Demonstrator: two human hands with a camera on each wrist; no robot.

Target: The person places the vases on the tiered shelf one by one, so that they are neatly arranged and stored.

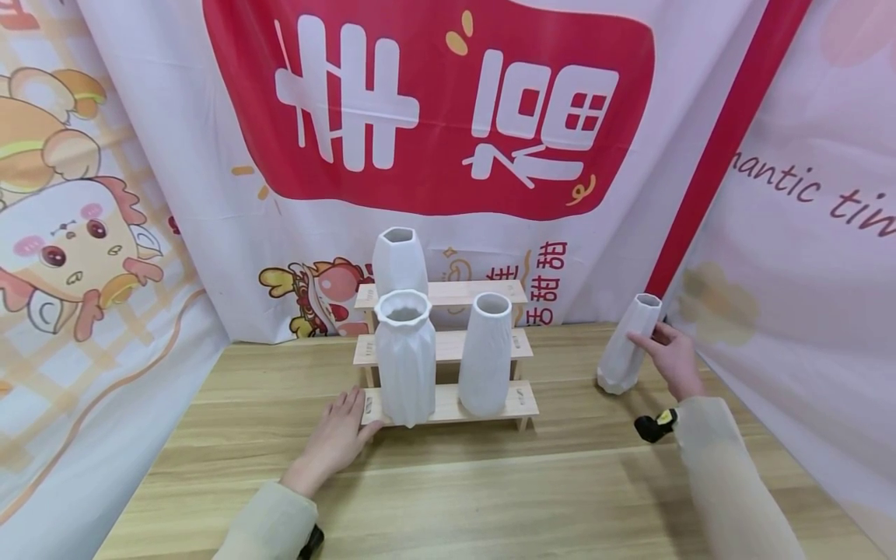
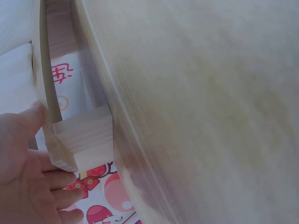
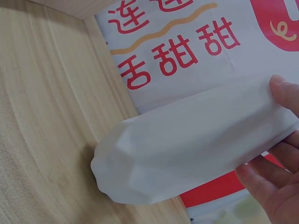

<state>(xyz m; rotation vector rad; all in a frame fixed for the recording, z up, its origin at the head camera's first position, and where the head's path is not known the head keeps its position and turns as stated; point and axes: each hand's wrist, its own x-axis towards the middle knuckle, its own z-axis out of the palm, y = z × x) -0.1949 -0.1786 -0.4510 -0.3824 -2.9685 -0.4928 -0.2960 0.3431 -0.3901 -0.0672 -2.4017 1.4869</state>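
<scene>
At the right of the head view my right hand (image 1: pixel 675 358) grips a slim white vase (image 1: pixel 630 346) near its top, thumb on one side and fingers on the other. The vase leans a little; its faceted base (image 3: pixel 117 172) is at the tabletop, and I cannot tell whether it touches. My left hand (image 1: pixel 336 435) holds the left end of a three-tier wooden display stand (image 1: pixel 448 416), thumb (image 2: pixel 32 116) against the lowest board's edge. On that lowest board stand a ruffled-rim white vase (image 1: pixel 406 365) and a smooth tapered white vase (image 1: pixel 486 358).
A faceted white vase (image 1: pixel 399 260) stands on the stand's top tier, partly hidden by the ruffled one. The wood-grain table (image 1: pixel 462 498) is bordered behind by a printed cloth (image 1: pixel 175 140) and on the right by another cloth panel (image 1: pixel 805 257).
</scene>
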